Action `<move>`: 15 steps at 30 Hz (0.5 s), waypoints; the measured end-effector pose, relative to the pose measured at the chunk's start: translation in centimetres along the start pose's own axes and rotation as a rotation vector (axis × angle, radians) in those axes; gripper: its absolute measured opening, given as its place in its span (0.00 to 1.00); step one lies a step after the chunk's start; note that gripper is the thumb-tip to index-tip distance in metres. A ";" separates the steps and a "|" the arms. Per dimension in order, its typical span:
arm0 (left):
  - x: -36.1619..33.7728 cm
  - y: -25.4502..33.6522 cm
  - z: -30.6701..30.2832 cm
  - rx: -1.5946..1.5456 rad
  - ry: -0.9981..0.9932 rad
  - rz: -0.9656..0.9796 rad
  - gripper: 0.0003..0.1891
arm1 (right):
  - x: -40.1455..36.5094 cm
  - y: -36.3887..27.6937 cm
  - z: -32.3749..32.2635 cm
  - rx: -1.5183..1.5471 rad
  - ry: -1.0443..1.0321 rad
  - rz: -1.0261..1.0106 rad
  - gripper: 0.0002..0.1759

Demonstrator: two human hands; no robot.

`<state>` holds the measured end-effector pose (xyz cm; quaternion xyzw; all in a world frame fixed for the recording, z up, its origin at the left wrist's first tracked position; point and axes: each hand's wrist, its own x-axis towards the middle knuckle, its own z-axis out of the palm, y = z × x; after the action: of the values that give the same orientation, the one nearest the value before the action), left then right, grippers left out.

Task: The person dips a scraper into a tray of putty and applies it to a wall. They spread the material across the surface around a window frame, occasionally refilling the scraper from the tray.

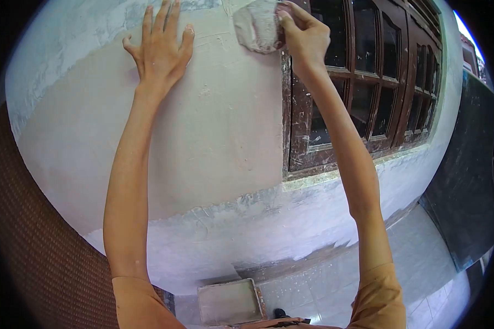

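Note:
My left hand point(162, 52) lies flat against the plastered wall point(219, 126), fingers spread, holding nothing. At the upper right, my right hand point(304, 35) grips the edge of a flat, putty-smeared plate point(252, 27), its fingers closed on it near the window frame. Thick wet-looking putty coats the plate's face, so its exact kind cannot be made out. Between my hands the wall carries a smooth beige coat with a few small lumps and ridges. Rougher whitish-blue patches border this coat above and below.
A brown wooden window point(362, 82) with dark panes and putty flecks adjoins the coated wall. Below, a rectangular tray point(229, 301) of beige material sits on the spattered tiled floor point(307, 290). Woven brown matting point(38, 236) stands left; a dark panel point(466, 164) leans right.

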<state>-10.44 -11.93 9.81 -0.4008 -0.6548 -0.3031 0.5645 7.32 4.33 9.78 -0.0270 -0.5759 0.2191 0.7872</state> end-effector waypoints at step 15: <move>0.1 -0.3 -0.2 -0.025 -0.013 0.012 0.36 | 2.4 -1.3 -3.4 0.196 0.241 -0.074 0.14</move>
<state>-10.64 -12.21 9.93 -0.4137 -0.6522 -0.3055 0.5570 11.41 4.74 11.21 0.0449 -0.4537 0.2403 0.8570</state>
